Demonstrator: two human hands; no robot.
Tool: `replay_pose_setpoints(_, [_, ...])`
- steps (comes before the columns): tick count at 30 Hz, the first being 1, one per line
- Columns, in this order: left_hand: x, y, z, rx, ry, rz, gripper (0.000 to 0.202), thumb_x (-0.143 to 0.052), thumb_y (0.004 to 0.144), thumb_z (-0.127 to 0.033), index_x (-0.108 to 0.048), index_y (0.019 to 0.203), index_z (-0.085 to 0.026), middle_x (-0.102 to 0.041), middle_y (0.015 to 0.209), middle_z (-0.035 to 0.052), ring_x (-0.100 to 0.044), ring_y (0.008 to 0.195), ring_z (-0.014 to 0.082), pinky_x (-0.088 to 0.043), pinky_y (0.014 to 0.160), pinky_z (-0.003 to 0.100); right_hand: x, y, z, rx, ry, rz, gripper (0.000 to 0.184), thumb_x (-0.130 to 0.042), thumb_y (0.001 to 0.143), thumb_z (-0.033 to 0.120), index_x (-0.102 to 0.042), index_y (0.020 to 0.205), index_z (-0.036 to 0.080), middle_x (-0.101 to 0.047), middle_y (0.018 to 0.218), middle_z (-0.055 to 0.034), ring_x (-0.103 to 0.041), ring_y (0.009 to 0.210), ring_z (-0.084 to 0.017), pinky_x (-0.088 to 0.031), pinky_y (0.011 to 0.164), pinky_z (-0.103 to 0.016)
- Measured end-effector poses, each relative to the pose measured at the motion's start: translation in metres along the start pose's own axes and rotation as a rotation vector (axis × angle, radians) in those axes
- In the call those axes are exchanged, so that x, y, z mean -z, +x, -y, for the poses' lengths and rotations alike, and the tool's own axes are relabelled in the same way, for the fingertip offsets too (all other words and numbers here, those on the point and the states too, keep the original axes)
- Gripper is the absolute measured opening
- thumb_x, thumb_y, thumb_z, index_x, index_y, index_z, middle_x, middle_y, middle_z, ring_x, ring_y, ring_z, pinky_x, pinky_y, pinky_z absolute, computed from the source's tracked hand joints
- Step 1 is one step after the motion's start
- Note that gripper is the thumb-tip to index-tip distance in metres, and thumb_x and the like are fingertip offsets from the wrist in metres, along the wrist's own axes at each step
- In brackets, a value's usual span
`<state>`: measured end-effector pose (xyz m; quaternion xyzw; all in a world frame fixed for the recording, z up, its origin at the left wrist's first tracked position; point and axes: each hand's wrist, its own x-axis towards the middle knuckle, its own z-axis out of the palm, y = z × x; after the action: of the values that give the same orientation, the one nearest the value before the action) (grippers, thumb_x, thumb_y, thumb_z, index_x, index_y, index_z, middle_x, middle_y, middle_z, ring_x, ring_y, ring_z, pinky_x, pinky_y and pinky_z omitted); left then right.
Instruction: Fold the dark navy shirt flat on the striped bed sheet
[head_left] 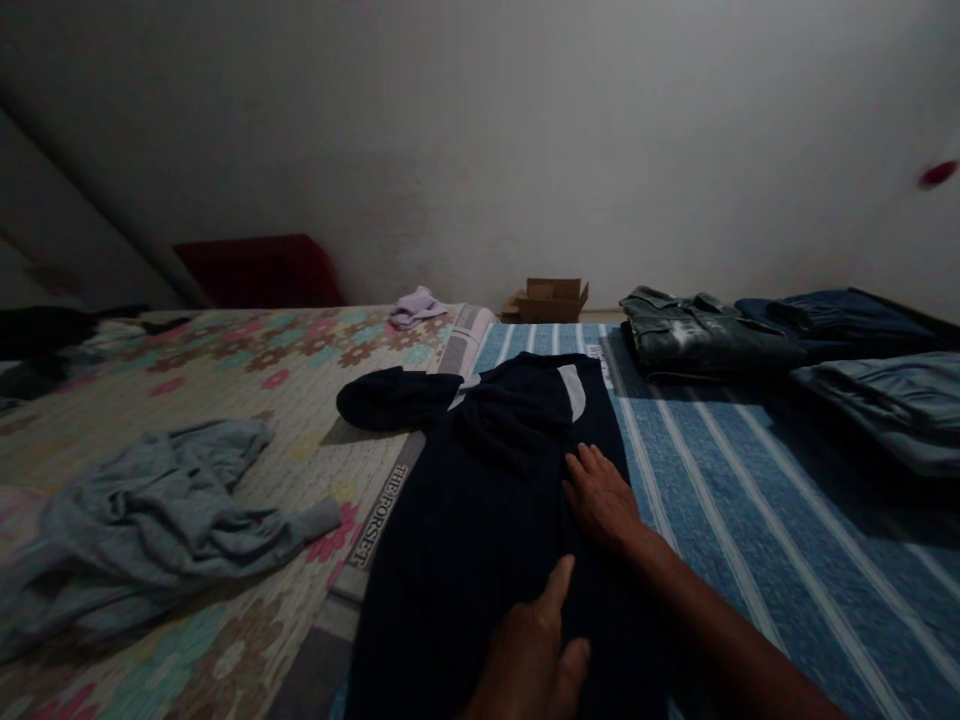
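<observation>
Grey border strip [321, 640]: "THE FORSET" in pale capitals, as best I can read it, running slantwise at 9 o'clock from the middle of the navy garment [465, 530].
Pale patch [604, 368] on the blue striped cover [697, 480]: dark marks, at the garment's 1 o'clock, too small to make out.

And there on the left, a grey garment [165, 520] lies crumpled across the flowered sheet [300, 400]; a lilac cloth [416, 307] sits at the far edge, an open cardboard box [553, 302] near the wall [525, 150], folded clothes [705, 335] over on the right!
</observation>
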<state>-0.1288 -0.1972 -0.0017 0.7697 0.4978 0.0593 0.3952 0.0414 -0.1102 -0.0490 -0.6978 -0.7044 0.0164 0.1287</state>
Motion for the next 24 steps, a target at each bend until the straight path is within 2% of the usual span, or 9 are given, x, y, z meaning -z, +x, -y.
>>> replay_pose_setpoints(2, [-0.001,-0.001,-0.001,0.022,-0.082,-0.025,0.07,-0.05,0.072,-0.021,-0.033,0.14,-0.011,-0.053,0.053,-0.0035,-0.051,0.053,0.0162,-0.038,0.055,0.025,0.0,0.0,0.0,0.02,0.025,0.016,0.043,-0.038,0.09,0.027,-0.048,0.128,0.01,-0.043,0.137,-0.0183,-0.033,0.13,-0.031,-0.029,0.102,-0.043])
replay_pose_setpoints(5, [-0.002,-0.002,-0.004,0.053,-0.157,-0.036,0.072,-0.051,0.072,-0.022,-0.032,0.139,-0.006,-0.052,0.055,-0.0039,-0.05,0.055,0.0154,-0.038,0.057,0.025,0.001,0.0,-0.002,0.034,0.053,0.024,0.041,-0.038,0.09,0.025,-0.05,0.126,0.009,-0.045,0.135,-0.0177,-0.034,0.129,-0.031,-0.03,0.103,-0.042])
replay_pose_setpoints(10, [-0.003,-0.004,-0.006,0.142,-0.224,-0.024,0.071,-0.052,0.072,-0.023,-0.034,0.138,-0.006,-0.049,0.055,-0.0061,-0.049,0.056,0.0138,-0.037,0.059,0.024,0.006,-0.007,-0.006,0.077,0.121,0.025,0.039,-0.041,0.088,0.02,-0.052,0.123,0.01,-0.047,0.133,-0.0167,-0.04,0.126,-0.028,-0.033,0.103,-0.04])
replay_pose_setpoints(14, [-0.003,-0.007,-0.006,0.15,-0.301,-0.018,0.072,-0.054,0.069,-0.02,-0.036,0.137,-0.007,-0.048,0.057,-0.0068,-0.048,0.058,0.0128,-0.037,0.061,0.023,0.007,-0.025,-0.007,0.114,0.202,-0.006,0.036,-0.042,0.086,0.018,-0.056,0.119,0.011,-0.049,0.131,-0.0172,-0.043,0.124,-0.027,-0.036,0.103,-0.04])
replay_pose_setpoints(19, [-0.004,-0.008,-0.004,0.173,-0.385,-0.045,0.072,-0.055,0.068,-0.019,-0.036,0.137,-0.008,-0.046,0.059,-0.0079,-0.045,0.058,0.0113,-0.037,0.062,0.022,0.009,-0.062,-0.001,0.185,0.35,-0.109,0.031,-0.042,0.087,0.017,-0.06,0.112,0.016,-0.055,0.126,-0.0138,-0.049,0.119,-0.023,-0.043,0.098,-0.04])
replay_pose_setpoints(24, [-0.008,-0.007,0.002,0.168,-0.43,-0.053,0.07,-0.056,0.068,-0.019,-0.037,0.134,-0.006,-0.045,0.058,-0.0087,-0.042,0.056,0.0103,-0.037,0.058,0.022,0.016,-0.098,-0.003,0.271,0.458,-0.326,0.025,-0.042,0.089,0.017,-0.06,0.105,0.016,-0.063,0.112,-0.0133,-0.059,0.106,-0.02,-0.052,0.087,-0.035])
